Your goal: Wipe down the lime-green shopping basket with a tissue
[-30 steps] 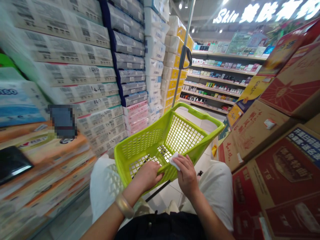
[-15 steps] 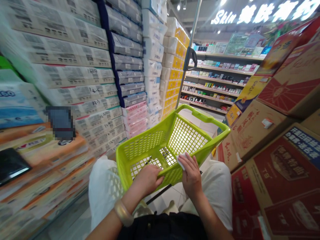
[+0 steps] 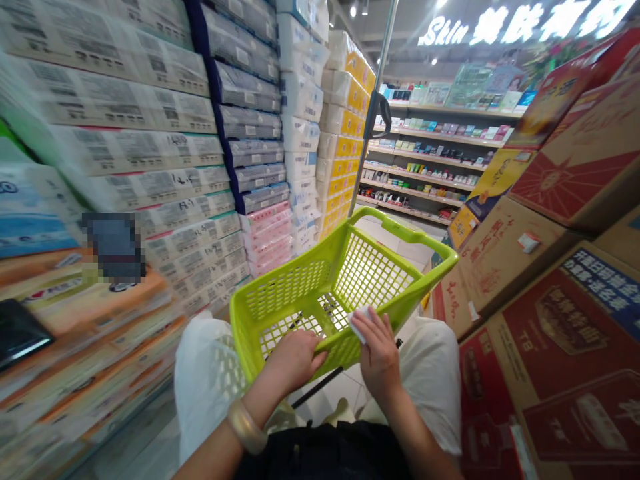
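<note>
The left hand (image 3: 295,360) grips the near rim of the green basket (image 3: 420,288), thumb outside and fingers curled inward, with a gold-coloured bangle (image 3: 247,425) at the wrist below it. Just right of it, the right hand (image 3: 379,353) holds a white cloth (image 3: 358,325) against the same rim, its fingers nearly straight and laid over the cloth; its thumb is hidden. The basket extends ahead of both hands, one end just left of the left hand, the other beyond the right hand. Left of the left hand are a white-trousered knee (image 3: 203,360) and, well past it, a glossy black object (image 3: 20,337) on orange packs (image 3: 135,313). Stacked cartons (image 3: 565,327) stand well right of the right hand, and shelves of small goods (image 3: 425,170) lie far ahead of both hands
</note>
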The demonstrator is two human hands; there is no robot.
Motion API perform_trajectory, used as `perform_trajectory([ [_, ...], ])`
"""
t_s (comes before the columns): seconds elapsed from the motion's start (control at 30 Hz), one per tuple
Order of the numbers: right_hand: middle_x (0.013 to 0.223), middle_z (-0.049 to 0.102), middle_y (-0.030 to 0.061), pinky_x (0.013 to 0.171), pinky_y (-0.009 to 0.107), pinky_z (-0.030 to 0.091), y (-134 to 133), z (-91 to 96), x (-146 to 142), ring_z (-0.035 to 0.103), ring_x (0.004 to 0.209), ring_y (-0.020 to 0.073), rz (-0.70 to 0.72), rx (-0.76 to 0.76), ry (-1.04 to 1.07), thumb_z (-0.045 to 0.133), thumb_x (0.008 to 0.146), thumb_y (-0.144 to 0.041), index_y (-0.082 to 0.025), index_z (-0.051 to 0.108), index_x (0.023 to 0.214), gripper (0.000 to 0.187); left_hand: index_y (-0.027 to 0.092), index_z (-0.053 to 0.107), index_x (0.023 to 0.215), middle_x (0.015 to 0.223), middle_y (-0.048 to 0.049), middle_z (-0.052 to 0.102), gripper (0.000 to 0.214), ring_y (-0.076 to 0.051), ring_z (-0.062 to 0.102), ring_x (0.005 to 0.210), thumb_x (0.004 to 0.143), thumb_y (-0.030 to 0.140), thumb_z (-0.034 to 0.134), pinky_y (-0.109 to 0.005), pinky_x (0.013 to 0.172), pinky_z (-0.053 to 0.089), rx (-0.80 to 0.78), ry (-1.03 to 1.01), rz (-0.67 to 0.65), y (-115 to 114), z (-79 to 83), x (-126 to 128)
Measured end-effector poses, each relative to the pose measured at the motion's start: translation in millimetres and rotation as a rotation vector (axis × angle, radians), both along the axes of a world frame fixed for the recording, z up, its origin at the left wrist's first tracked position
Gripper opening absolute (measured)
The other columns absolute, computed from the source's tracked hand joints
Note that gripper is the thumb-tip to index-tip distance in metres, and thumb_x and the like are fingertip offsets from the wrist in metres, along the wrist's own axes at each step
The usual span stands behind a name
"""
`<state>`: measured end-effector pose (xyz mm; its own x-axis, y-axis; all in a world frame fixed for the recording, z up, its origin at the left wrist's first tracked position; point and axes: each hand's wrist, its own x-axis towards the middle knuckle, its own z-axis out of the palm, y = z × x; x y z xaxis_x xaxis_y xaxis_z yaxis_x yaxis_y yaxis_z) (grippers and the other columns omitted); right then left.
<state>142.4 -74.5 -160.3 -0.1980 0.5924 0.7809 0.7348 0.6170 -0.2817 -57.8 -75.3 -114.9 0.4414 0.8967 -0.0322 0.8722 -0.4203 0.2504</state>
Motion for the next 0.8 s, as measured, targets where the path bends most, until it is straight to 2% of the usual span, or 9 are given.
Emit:
perform_trajectory([
  [0.07,0.125,0.068,0.003,0.119,0.046,0.028,-7,0.5,-11,0.048,0.135,0.0198,0.125,-0.023,-0.073,0.04,0.083,-0.002,-0.024,0.062,0.126,0.053,0.016,0.07,0.094,0.095,-0.0109,0.072,0.026,-0.027,0.065,0.095,0.091,0.031,0.05,-0.037,0.087,0.049,-0.001,-0.01,0.01,0,-0.4,0],
  [0.13,0.125,0.068,0.0023,0.119,0.045,0.027,-8,1.1,-15,0.048,0.134,0.0187,0.174,-0.033,-0.103,0.039,0.082,0.0,-0.025,0.062,0.126,0.055,0.015,0.07,0.096,0.097,-0.0117,0.072,0.026,-0.027,0.066,0.095,0.09,0.031,0.05,-0.038,0.087,0.049,-0.004,-0.012,0.016,0,-0.4,0],
  [0.33,0.125,0.068,0.0056,0.118,0.05,0.027,3,1.6,5,0.048,0.135,0.0225,-0.05,0.017,0.032,0.039,0.084,-0.002,-0.021,0.063,0.124,0.05,0.018,0.071,0.089,0.092,-0.0101,0.072,0.027,-0.028,0.066,0.093,0.092,0.032,0.048,-0.039,0.086,0.049,-0.019,-0.021,-0.016,-1,1.4,0],
  [0.47,0.127,0.067,0.0029,0.118,0.044,0.028,-10,0.1,-13,0.046,0.136,0.0196,0.155,-0.041,-0.091,0.039,0.083,-0.001,-0.022,0.062,0.125,0.052,0.015,0.069,0.095,0.097,-0.0125,0.072,0.025,-0.028,0.065,0.097,0.09,0.029,0.05,-0.038,0.087,0.049,-0.025,-0.029,0.003,-1,-2.1,1],
  [0.53,0.128,0.066,0.002,0.119,0.043,0.027,-11,0.1,-15,0.046,0.136,0.0182,0.207,-0.057,-0.126,0.039,0.083,0.0,-0.023,0.062,0.125,0.053,0.014,0.069,0.096,0.098,-0.0126,0.072,0.025,-0.028,0.065,0.097,0.089,0.03,0.051,-0.038,0.087,0.049,-0.025,-0.033,0.009,-1,-2.8,1],
  [0.6,0.126,0.067,0.0024,0.119,0.044,0.027,-6,1.0,-7,0.047,0.135,0.0189,0.148,-0.037,-0.089,0.039,0.082,0.0,-0.023,0.062,0.125,0.054,0.016,0.069,0.093,0.095,-0.0108,0.072,0.024,-0.027,0.065,0.095,0.09,0.03,0.049,-0.037,0.087,0.048,-0.024,-0.029,-0.012,-1,-1.7,1],
  [0.7,0.125,0.068,0.0048,0.117,0.05,0.028,3,2.7,7,0.048,0.134,0.0225,-0.023,-0.005,0.032,0.04,0.083,-0.002,-0.022,0.063,0.123,0.05,0.018,0.07,0.089,0.09,-0.0091,0.072,0.026,-0.026,0.065,0.092,0.092,0.031,0.048,-0.037,0.085,0.048,-0.023,-0.025,-0.028,-1,1.1,1],
  [0.73,0.125,0.068,0.0052,0.117,0.051,0.028,4,3.0,7,0.048,0.135,0.0232,-0.043,-0.006,0.05,0.04,0.084,-0.003,-0.022,0.063,0.123,0.049,0.019,0.07,0.089,0.09,-0.009,0.072,0.026,-0.026,0.065,0.092,0.092,0.031,0.048,-0.036,0.085,0.048,-0.022,-0.027,-0.026,-1,1.5,1],
  [0.8,0.125,0.068,0.0048,0.117,0.05,0.029,-2,2.9,0,0.047,0.136,0.0226,0.019,-0.026,0.017,0.041,0.084,-0.003,-0.022,0.063,0.123,0.049,0.018,0.07,0.091,0.092,-0.0091,0.072,0.024,-0.025,0.065,0.093,0.091,0.03,0.049,-0.036,0.085,0.048,-0.017,-0.03,-0.016,-2,1.3,1],
])
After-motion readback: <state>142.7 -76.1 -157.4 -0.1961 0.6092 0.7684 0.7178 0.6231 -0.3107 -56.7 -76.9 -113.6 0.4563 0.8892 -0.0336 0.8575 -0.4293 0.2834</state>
